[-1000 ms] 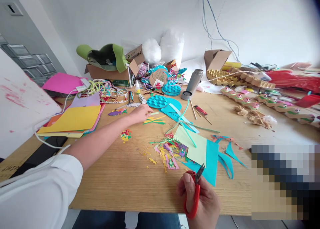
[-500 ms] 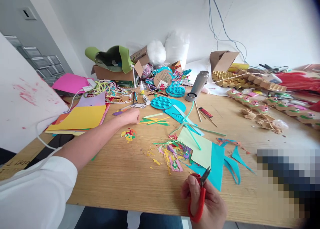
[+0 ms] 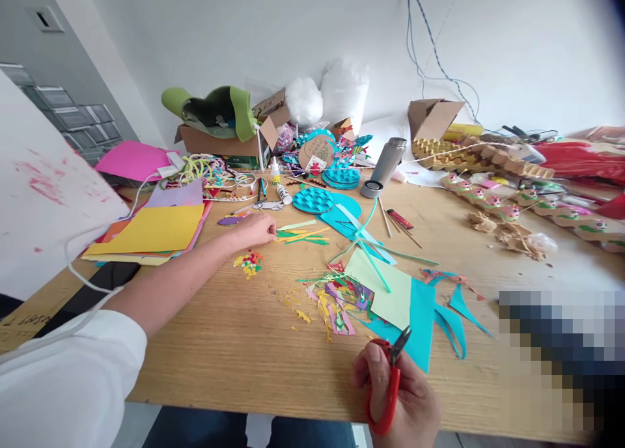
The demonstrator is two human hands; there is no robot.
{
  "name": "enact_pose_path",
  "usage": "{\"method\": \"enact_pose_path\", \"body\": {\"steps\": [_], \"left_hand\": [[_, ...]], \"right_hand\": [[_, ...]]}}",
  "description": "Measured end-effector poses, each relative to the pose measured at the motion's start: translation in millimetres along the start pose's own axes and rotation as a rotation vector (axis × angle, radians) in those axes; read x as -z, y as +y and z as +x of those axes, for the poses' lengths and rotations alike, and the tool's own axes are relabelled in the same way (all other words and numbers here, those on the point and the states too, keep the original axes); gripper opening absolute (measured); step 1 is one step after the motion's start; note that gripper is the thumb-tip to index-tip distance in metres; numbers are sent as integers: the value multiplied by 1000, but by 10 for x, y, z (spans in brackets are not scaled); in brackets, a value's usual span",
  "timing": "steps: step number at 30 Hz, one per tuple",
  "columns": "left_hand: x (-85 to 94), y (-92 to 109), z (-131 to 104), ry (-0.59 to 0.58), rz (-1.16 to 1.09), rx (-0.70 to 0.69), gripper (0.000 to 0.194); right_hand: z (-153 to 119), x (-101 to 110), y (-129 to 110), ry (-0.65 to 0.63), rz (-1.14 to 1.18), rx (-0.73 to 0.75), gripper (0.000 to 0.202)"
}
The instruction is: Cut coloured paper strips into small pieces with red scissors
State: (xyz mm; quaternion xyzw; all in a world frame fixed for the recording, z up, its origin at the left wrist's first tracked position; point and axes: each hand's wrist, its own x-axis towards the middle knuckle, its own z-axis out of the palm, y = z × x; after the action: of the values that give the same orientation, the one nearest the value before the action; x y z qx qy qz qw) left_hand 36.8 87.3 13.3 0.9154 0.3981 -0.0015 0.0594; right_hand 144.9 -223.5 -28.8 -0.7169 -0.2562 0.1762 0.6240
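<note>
My left hand (image 3: 254, 230) reaches across the table, its fingers curled closed at the left ends of thin yellow and green paper strips (image 3: 305, 235). What lies within those fingers is hidden. Red-handled scissors (image 3: 393, 396) are held in my right hand (image 3: 415, 402) near the front edge, blades pointing up and away. Just beyond the blade tips lie a pale green sheet (image 3: 390, 303) and a blue sheet (image 3: 422, 318). Small coloured paper dots (image 3: 249, 264) sit below my left hand. A heap of paper scraps (image 3: 336, 305) spreads beside the sheets.
Coloured paper (image 3: 156, 230) is stacked at the left. Blue bumpy discs (image 3: 313, 200), a glue bottle (image 3: 284, 195) and a grey flask (image 3: 389, 161) stand farther back. A cardboard box (image 3: 215, 146) is near the wall. Egg-carton strips with painted faces (image 3: 493, 204) lie at the right.
The whole view has shifted slightly left. My left hand has turned a little at the strips, and its fingers show slightly more. The right hand keeps the scissors in the same hold.
</note>
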Motion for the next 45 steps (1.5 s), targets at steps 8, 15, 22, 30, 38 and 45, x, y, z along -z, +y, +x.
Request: {"method": "enact_pose_path", "body": {"steps": [8, 15, 22, 30, 38, 45], "left_hand": [[-35, -37, -37, -53, -20, -44, 11], [-128, 105, 105, 105, -25, -92, 16], [-199, 153, 226, 175, 28, -207, 22], [-207, 238, 238, 221, 59, -241, 27], [88, 208, 32, 236, -162, -276, 23], [198, 419, -725, 212, -424, -296, 19]], "right_hand": [[2, 0, -8, -6, -14, 13, 45], [-2, -9, -28, 15, -16, 5, 43], [-1, -7, -11, 3, -8, -5, 44], [24, -5, 16, 15, 39, 9, 42], [28, 1, 26, 63, 91, 25, 41], [30, -21, 7, 78, 155, 12, 37]]}}
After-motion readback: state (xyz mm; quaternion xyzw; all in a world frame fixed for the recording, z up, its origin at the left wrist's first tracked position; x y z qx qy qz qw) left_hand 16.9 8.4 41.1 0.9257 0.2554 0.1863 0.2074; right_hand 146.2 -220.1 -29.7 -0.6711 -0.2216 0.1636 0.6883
